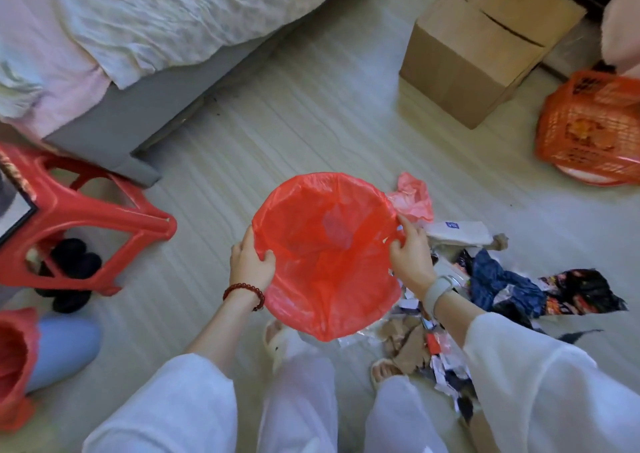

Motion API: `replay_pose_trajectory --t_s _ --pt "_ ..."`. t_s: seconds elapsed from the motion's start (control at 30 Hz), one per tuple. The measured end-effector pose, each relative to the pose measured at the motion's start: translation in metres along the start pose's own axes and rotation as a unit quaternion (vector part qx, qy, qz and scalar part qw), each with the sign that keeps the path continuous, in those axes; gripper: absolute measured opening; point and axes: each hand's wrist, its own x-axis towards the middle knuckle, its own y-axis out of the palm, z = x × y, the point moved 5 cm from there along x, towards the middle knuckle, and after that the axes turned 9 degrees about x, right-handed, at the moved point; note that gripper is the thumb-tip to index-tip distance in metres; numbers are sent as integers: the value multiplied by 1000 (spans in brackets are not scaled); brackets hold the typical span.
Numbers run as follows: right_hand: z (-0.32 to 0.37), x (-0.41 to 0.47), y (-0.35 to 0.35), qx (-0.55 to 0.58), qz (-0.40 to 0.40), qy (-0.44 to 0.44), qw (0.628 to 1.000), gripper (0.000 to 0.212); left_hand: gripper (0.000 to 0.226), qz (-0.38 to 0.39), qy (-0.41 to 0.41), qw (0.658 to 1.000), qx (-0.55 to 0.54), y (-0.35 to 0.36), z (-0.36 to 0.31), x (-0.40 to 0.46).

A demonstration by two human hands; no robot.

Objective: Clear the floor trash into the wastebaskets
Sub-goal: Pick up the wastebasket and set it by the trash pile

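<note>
White sleeves and pale trousers fill the bottom of the view, and both hands are up on a thin red plastic bag (329,255) stretched round and wide open, mouth facing the camera. Left hand (250,262) pinches the bag's left rim, thumb hooked over the edge, fingers (247,241) closed on the plastic; a dark red bead bracelet (244,291) sits on that wrist. Right hand (410,255) grips the right rim, fingers curled shut on the film, with a pale grey watch (440,288) on the wrist. Whether a basket sits inside the bag, I cannot tell.

Just right of the bag and below it lies the floor trash (485,296): crumpled dark blue and black wrappers, torn paper scraps, brown card pieces, a white packet and a loose pink plastic bag (414,198), all on the pale striped floor (294,113). Cream slippers (278,341) stand beside the pile.

Further out, a red plastic stool (90,217) lies tipped on the left, a light blue wastebasket with a red liner (52,348) at the lower left edge, an orange mesh basket (588,127) far right, a brown cardboard box (481,44) behind, and a grey bed (138,99) top left.
</note>
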Motion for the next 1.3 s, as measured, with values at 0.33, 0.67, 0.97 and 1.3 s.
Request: replay_pose_trajectory --t_s 0.33,0.67,0.97,1.3 --pt "12 134 91 24 -92 93 991 58 62 145 153 970 124 16 -28 232" --pt "-55 264 185 -20 -120 101 987 67 70 114 221 943 222 112 -37 393" --pt "-121 326 220 43 -113 101 987 65 76 132 227 943 205 199 -35 461" --pt "-135 291 191 133 -111 118 978 56 64 131 354 879 292 206 -72 395"
